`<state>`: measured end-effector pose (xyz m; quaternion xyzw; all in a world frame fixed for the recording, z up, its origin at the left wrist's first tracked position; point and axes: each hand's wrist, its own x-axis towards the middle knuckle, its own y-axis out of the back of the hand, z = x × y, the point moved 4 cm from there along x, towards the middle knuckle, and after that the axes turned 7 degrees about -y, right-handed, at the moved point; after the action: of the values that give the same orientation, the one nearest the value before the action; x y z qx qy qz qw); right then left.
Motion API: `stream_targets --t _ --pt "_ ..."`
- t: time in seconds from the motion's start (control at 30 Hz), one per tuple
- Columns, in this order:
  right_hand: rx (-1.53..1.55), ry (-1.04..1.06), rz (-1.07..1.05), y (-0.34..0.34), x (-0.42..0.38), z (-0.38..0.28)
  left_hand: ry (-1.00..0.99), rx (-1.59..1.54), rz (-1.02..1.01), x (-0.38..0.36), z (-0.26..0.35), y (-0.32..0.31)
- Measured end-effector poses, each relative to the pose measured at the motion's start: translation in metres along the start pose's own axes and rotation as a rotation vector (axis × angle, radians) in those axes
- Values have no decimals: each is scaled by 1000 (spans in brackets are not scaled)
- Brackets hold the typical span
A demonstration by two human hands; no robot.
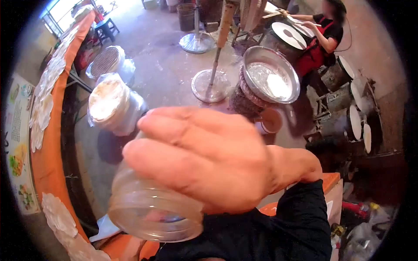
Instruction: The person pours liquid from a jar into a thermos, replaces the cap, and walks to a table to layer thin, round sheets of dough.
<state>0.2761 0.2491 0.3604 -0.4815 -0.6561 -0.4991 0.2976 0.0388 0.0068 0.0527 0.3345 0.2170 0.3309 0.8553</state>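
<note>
Midair, right hand (217, 152) grips clear jar (143, 200), fingers (161, 163) curled over upper side, ringed end tilted toward black shirt (248, 237); left fingers' state unclear.

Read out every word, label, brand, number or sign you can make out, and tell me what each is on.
No text can be read.
White poster with food pictures, left edge: print too small and blurred.
Clear ridged jar in the right hand: no lettering visible.
Red package, lower right: any print too blurred to tell.
</note>
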Motion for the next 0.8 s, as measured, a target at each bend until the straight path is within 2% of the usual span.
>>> stream_targets --t 0.23,0.47,0.5,0.6,0.67,0.8 --pt "-41 -148 -104 32 20 -26 3 19 -154 16 7 13" --pt "-102 -134 -337 48 49 -47 16 30 -231 25 14 23" --pt "-119 -102 -306 46 47 -48 23 37 -245 27 16 26" --pt "-129 -86 -404 51 54 -52 -5 41 -208 27 13 19" --pt "-146 -72 -397 49 55 -55 -28 22 -130 19 6 6" --pt "-196 -55 -368 51 59 -61 -19 29 -154 22 9 9"
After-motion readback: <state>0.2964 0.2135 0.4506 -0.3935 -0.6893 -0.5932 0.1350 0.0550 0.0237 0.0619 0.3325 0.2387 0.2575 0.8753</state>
